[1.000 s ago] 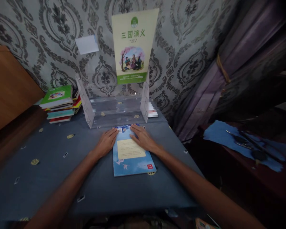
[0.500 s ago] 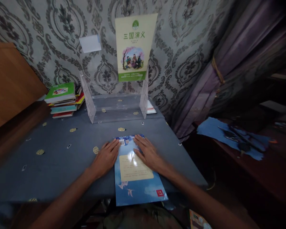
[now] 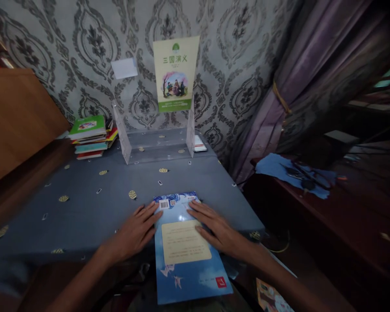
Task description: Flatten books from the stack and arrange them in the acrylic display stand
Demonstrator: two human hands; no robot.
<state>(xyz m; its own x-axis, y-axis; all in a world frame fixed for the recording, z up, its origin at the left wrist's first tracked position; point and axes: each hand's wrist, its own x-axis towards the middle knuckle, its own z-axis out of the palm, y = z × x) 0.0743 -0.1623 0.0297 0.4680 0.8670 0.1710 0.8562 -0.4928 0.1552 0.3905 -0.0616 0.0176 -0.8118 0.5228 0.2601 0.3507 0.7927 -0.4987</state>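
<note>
A blue book [image 3: 186, 255] lies back cover up on the grey-blue tablecloth [image 3: 84, 208], its near half hanging over the table's front edge. My left hand [image 3: 134, 232] lies flat with fingers spread at the book's left edge, fingertips touching it. Resting flat on the book's upper right part is my right hand [image 3: 216, 227], fingers stretched out. Farther back a clear acrylic stand [image 3: 156, 145] holds a green book [image 3: 175, 73] upright against the wall.
A stack of books [image 3: 91, 136] sits at the back left beside a wooden panel [image 3: 16, 117]. A purple curtain [image 3: 279, 95] hangs on the right. A dark side table with blue cloth [image 3: 279, 167] stands at the right.
Both hands have slid the blue book toward me, from just in front of the acrylic stand to over the table's front edge. The view has pulled back.
</note>
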